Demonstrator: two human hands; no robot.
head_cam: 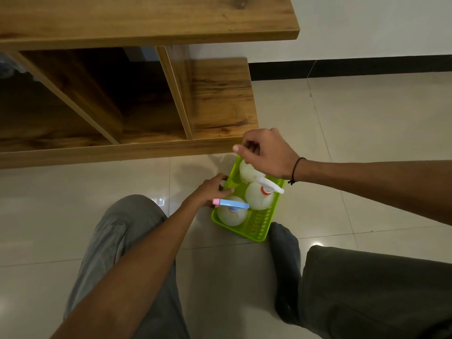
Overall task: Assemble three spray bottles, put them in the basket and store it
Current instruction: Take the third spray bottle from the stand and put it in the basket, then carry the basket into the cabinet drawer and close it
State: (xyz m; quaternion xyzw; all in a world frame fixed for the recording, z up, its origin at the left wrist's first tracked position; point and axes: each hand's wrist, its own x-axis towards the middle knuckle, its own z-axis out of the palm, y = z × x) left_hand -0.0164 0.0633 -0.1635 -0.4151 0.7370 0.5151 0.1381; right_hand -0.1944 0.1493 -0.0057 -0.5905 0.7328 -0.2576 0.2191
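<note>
A lime-green plastic basket [259, 223] sits on the tiled floor between my knees. Three round white bottles stand upright in it. The nearest bottle [231, 215] has a blue sprayer with a pink tip. The middle bottle [258, 199] has a white sprayer with a red collar. The far bottle [248, 172] is partly hidden under my right hand [267, 154], whose fingers are curled over its top; I cannot see its sprayer. My left hand [211, 190] grips the basket's left rim.
A low wooden cabinet [220, 99] with open, dark compartments stands just beyond the basket, under a wooden top [146, 18]. My legs in grey trousers [367, 289] flank the basket. Pale floor tiles [367, 118] spread to the right up to a white wall with black skirting.
</note>
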